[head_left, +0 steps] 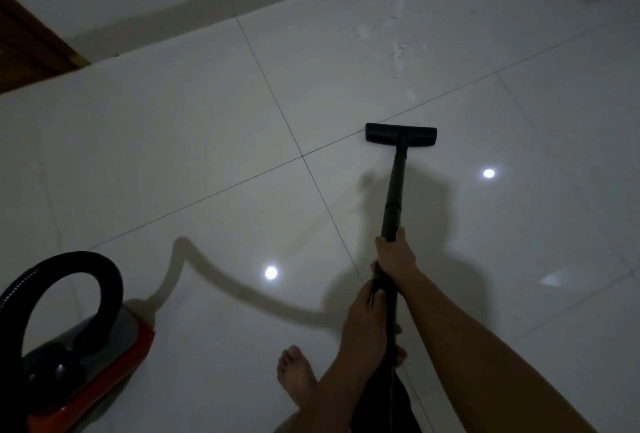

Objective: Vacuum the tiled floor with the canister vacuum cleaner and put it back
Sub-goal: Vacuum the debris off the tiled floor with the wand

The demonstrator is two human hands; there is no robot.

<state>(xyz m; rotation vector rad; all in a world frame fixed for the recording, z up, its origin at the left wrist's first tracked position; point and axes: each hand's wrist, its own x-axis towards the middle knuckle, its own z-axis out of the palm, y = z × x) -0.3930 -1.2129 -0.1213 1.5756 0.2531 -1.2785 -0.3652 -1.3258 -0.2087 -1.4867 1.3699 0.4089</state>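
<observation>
- A person vacuums a dim room, both hands wrapped round the black wand (394,190). The right hand (394,254) grips higher up, fingers curled tight about the tube. The left hand (365,321) clasps it just below, nearer the body. The stacked grip looks chosen to steer and push at once.
- The floor head (401,136) lies flat on the tiled floor (207,155), well ahead of the right hand and squarely across a grout line.
- White scraps (398,51) are scattered farther out beyond the head, in line with the wand. They appear to be the next target, and a straight forward push should reach them.
- The canister (104,339), red-edged and dark-topped, sits well off to the left of the left hand. Its hose (76,262) arches in a high loop above it, seemingly with slack for the reach ahead.
- A bare foot (294,370) is planted just beside and below the left hand, clear of the machine.
- A wooden door (24,41) shows far off to the left. The job looks mid-course, with the storing not yet begun.
</observation>
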